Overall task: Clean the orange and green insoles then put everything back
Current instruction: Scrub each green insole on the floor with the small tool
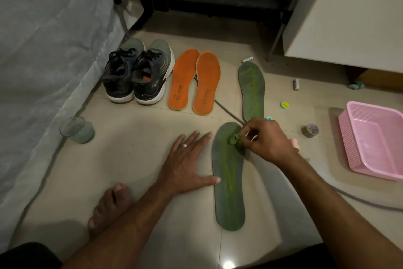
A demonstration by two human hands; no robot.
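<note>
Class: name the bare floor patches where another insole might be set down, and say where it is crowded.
Bare tile lies between the glass and left hand, and between the near green insole and pink basket. Crowded: batteries, tape and caps between the far green insole and basket.

right hand (pixel 266 140) pinches green cloth (pixel 233 139) on near green insole (pixel 229 192)

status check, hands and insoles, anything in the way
Left hand flat on floor, thumb on near green insole. Right hand pinching green cloth on it. Grey cable near the toe.
</note>
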